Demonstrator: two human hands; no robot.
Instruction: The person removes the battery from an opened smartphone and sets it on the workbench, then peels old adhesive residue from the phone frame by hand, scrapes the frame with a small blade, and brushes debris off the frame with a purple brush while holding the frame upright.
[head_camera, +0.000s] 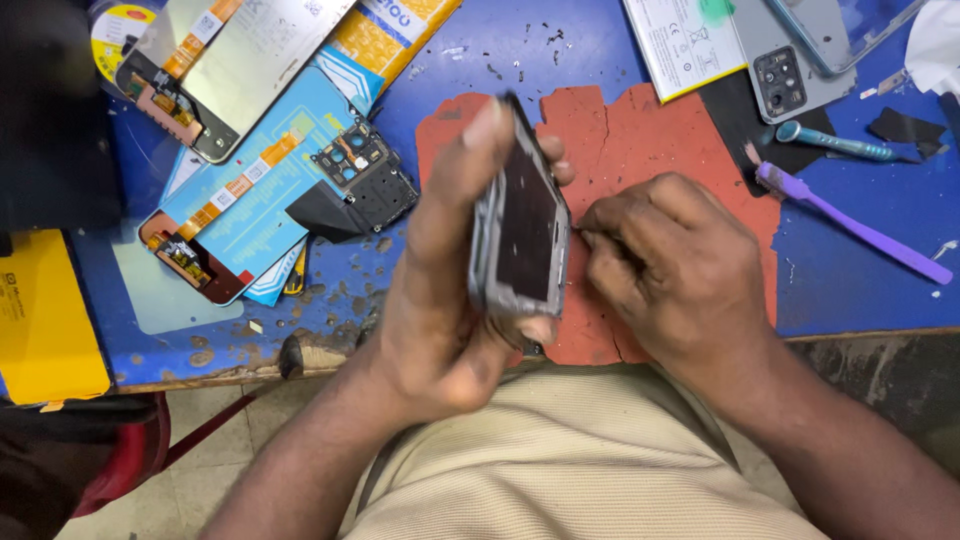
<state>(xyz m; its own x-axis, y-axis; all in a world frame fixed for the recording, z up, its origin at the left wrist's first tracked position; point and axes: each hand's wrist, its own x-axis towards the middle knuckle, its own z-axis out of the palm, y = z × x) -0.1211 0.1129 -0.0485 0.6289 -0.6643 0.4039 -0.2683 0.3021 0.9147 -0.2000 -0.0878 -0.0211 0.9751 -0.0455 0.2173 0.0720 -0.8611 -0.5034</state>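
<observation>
Left hand (440, 300), grey phone frame (520, 235) (edge-on), dark panel

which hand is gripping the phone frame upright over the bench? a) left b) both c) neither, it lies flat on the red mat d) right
a: the left hand wraps the phone frame, while the right hand only pinches at its edge.

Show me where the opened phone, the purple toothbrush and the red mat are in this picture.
opened phone (527, 232): head view, on its dark inner face, held in the left hand (440, 300).
purple toothbrush (860, 232): head view, on the middle of its handle.
red mat (650, 140): head view, on a bare part above the right hand (670, 265).
</observation>
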